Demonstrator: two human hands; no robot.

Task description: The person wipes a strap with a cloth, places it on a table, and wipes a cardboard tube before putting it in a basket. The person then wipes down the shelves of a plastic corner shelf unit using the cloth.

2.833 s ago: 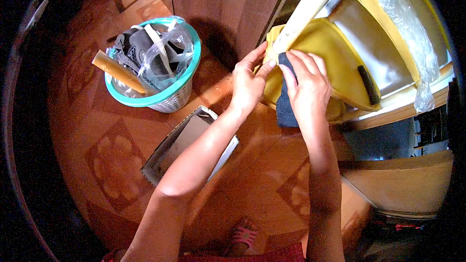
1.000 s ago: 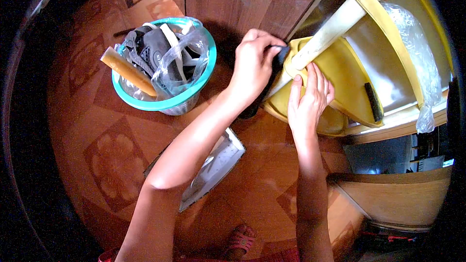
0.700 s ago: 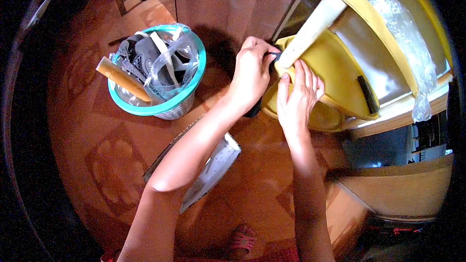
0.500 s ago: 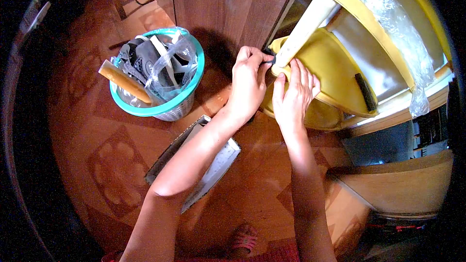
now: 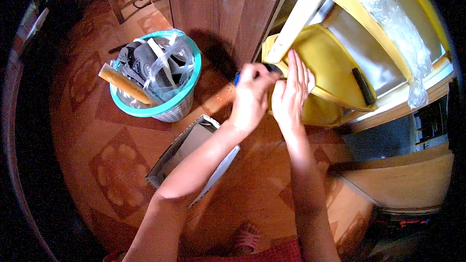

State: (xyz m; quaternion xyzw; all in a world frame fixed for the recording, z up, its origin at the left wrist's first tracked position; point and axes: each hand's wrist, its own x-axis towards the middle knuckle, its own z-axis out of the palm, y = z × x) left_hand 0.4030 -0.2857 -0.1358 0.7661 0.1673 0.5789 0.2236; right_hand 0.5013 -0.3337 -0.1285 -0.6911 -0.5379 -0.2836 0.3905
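Observation:
My left hand (image 5: 250,99) is closed and partly smeared by motion at the near edge of a yellow piece of furniture (image 5: 330,58) that looks like a chair. A small dark, curved thing with a blue part (image 5: 237,78) shows at its fingers; its kind is unclear. My right hand (image 5: 292,94) lies nearly flat beside it, fingers stretched out and together against the yellow edge, holding nothing. Just beyond both hands ends a pale leg or bar (image 5: 296,22). Crumpled clear plastic wrap (image 5: 395,29) hangs on the yellow frame, and a dark strip (image 5: 363,86) sits on the yellow surface.
To the left stands a basket with a turquoise rim (image 5: 196,73), filled with plastic bags and a brown roll. An open cardboard box (image 5: 177,157) lies under my left forearm. Behind is a brown wooden panel (image 5: 218,9). A sandalled foot (image 5: 247,237) shows below.
My left hand has moved slightly down from the foot of the pale bar, and the blue part has come into view. My right hand stays against the yellow edge, its fingers closer together.

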